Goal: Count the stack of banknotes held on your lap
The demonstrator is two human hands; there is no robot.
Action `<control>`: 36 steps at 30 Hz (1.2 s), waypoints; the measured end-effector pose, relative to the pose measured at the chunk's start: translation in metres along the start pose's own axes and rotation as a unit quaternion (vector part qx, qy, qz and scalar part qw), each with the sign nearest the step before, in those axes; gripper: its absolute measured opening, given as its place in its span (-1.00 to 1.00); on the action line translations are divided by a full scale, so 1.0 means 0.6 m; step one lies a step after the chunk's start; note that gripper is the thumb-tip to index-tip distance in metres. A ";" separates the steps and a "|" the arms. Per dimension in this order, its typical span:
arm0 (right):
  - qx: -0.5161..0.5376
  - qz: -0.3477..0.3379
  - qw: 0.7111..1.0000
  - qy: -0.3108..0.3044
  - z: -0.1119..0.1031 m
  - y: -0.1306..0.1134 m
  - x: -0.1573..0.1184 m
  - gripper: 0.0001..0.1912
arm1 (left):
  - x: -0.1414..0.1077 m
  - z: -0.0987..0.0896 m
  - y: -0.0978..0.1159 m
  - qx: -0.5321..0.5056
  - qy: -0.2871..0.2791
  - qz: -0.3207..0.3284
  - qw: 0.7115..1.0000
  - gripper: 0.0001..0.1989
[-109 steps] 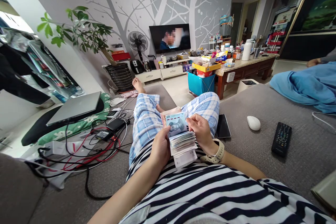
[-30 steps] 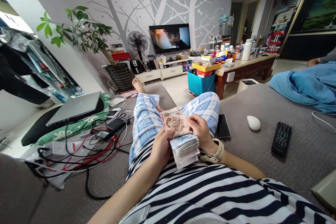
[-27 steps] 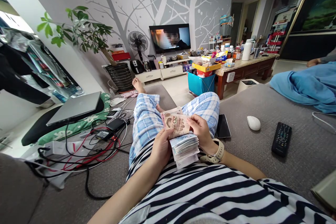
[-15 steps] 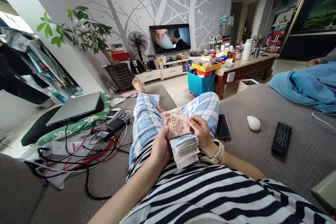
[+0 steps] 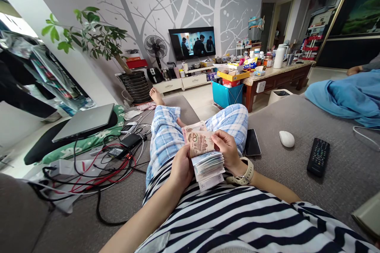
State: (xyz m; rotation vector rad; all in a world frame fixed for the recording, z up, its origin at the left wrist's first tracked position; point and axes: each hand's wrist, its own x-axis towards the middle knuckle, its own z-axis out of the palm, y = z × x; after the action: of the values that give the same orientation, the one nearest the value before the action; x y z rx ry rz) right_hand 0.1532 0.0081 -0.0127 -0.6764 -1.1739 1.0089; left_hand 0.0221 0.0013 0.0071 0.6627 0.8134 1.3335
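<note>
Above my lap, my left hand [image 5: 181,168] is closed around a bundle of banknotes [image 5: 208,170], its thumb at the left edge. The lower part of the bundle is folded down, with many note edges fanned below. A brownish 20 yuan note [image 5: 202,143] lies across the top, and my right hand [image 5: 227,148] pinches its right end between thumb and fingers. Behind it stand up pinkish notes [image 5: 194,126]. A beige watch [image 5: 245,172] is on my right wrist. The fingers under the bundle are hidden.
On the grey sofa to my right lie a phone [image 5: 252,142], a white mouse [image 5: 286,139] and a remote control [image 5: 318,157]. Tangled cables [image 5: 118,162] and a laptop [image 5: 84,122] are at my left. A cluttered table [image 5: 252,81] stands ahead. Another person's hand [image 5: 354,70] shows far right.
The picture on the television is different. My hands and the banknotes have barely moved; the 20 yuan note sits at a slightly different angle.
</note>
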 end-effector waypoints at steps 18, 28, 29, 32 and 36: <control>0.042 -0.002 0.998 -0.051 0.000 -0.001 -0.002 -0.63 | -0.005 -0.001 0.009 0.001 -0.002 -0.032 0.999 -0.77; 0.002 0.000 0.998 0.058 0.000 0.013 0.014 -0.71 | -0.009 -0.003 0.010 0.038 -0.002 -0.005 0.999 -0.79; 0.001 0.002 0.998 0.060 0.000 0.015 0.015 -0.72 | -0.009 -0.004 0.010 0.040 -0.004 -0.004 0.999 -0.78; -0.008 0.003 0.998 0.055 -0.001 0.016 0.016 -0.73 | -0.007 -0.009 0.008 0.043 -0.014 -0.004 0.999 -0.77; -0.023 0.007 0.999 0.030 -0.001 0.013 0.013 -0.71 | -0.001 -0.016 0.004 0.046 -0.018 -0.010 0.999 -0.81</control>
State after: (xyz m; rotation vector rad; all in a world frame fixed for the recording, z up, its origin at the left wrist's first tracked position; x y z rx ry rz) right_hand 0.1521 0.0184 -0.0161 -0.7483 -1.1437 0.9699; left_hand 0.0128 0.0008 0.0034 0.7475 0.8548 1.2672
